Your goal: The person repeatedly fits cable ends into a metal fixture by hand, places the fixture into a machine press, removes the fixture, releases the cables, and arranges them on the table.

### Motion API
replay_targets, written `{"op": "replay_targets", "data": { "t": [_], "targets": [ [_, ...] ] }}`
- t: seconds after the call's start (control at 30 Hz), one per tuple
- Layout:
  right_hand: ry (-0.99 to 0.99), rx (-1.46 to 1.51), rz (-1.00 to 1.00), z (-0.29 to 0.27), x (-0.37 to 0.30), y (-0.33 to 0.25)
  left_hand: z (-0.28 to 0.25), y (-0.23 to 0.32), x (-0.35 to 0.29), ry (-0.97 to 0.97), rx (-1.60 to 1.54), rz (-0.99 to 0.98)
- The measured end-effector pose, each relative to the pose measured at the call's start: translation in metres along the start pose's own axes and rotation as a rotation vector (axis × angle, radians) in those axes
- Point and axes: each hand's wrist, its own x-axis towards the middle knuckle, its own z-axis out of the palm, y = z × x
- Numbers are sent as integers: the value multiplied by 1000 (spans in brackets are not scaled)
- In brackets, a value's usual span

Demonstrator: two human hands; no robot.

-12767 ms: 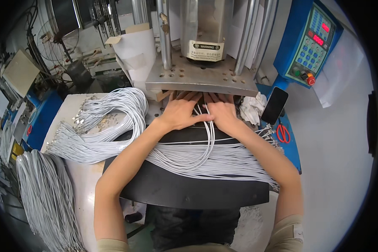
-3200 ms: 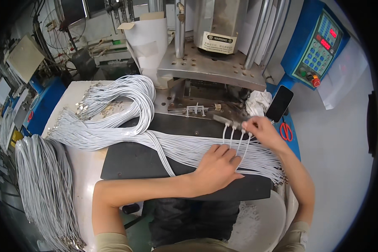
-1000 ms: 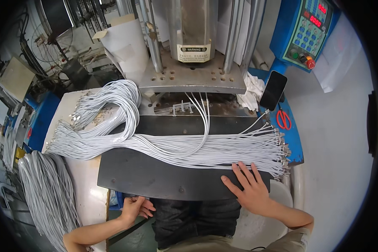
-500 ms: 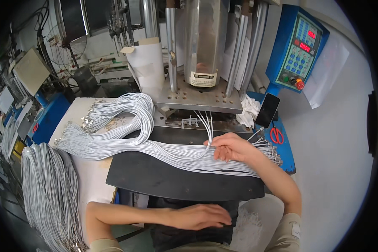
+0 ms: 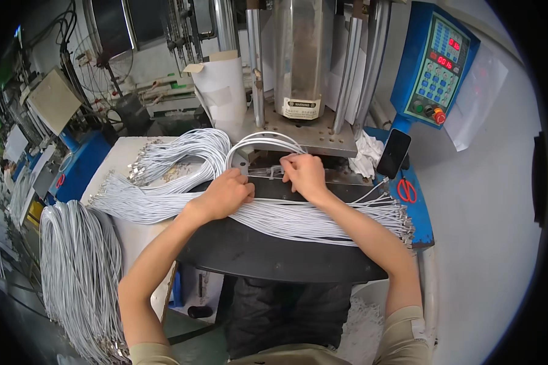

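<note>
In the head view, a few white cables (image 5: pixel 265 138) were raised in an arch in front of the press plate (image 5: pixel 329 141), between the two hands. The arch's left end was clasped by the left hand (image 5: pixel 227 193), whose fingers were curled inward above the black board (image 5: pixel 286 258). Its right end was met by the right hand (image 5: pixel 304 173), held in front of the gap under the plate. The right fingers were bent and drawn close together; whether the cables were gripped by them could not be told, as the contact was hidden by the hand.

A flat bundle (image 5: pixel 304 222) of white cables was spread across the board, its right part crossed by the right forearm, its metal-tipped ends laid toward the right. A coiled bundle (image 5: pixel 210 146) was set on the pale table (image 5: pixel 112 159) at the left, and grey cables (image 5: pixel 82 267) were hung beyond the table's near left edge. Near the left hand, a small grey plastic piece (image 5: pixel 274 172) was partly covered by the right fingers. At the right, a rag (image 5: pixel 366 157), a phone (image 5: pixel 394 153) and red-handled scissors (image 5: pixel 407 191) were placed below the blue control box (image 5: pixel 439 67).
</note>
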Motion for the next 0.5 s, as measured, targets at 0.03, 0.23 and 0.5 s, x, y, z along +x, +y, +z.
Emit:
{"op": "replay_targets", "data": {
  "t": [0.03,0.23,0.5],
  "targets": [
    [-48,129,43,-4,-4,-10,8,-4,-4,122,17,41],
    [-1107,250,33,-144,-39,-33,18,-8,-11,309,-36,90],
    [-303,-211,-598,-18,-34,-2,29,-12,-9,379,-212,57]
  ]
}}
